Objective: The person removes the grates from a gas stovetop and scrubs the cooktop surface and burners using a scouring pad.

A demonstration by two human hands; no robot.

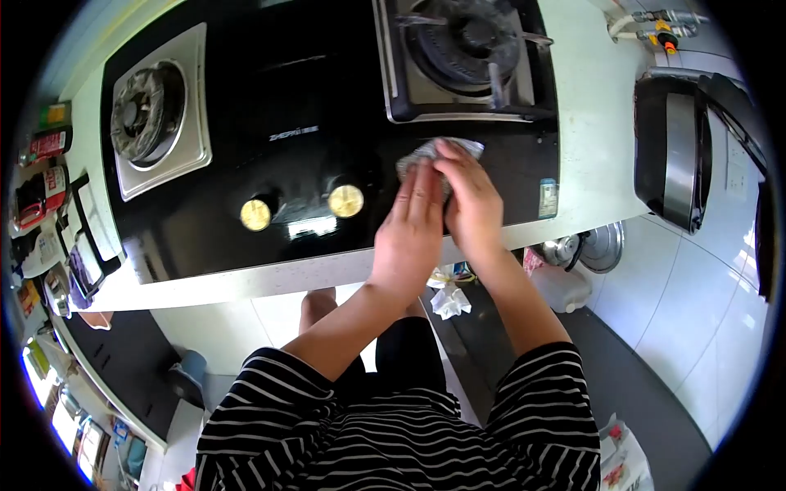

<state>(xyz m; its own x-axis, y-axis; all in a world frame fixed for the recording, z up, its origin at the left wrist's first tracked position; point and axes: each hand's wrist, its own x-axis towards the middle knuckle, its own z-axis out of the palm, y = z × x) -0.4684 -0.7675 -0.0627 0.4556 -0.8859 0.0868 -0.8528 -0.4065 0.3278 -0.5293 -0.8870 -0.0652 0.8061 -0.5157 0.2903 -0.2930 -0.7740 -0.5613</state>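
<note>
A crumpled grey-white cloth (465, 148) lies on the black glass gas stove (327, 90), just in front of the right burner. My left hand (412, 237) presses on its near side with fingers stretched forward and close together. Against it, my right hand (473, 204) holds the cloth from the right, fingers bent over it. The palms hide part of the cloth. Two gold-topped knobs, the left knob (255, 214) and the right knob (345, 200), sit to the left of my hands.
The right burner (467, 49) with its pan support stands beyond my hands; the left burner (143, 114) is at far left. A black and silver appliance (679, 155) rests on the counter at right. Jars and packets (41, 196) line the left side. Pot lids (602, 245) are below the counter.
</note>
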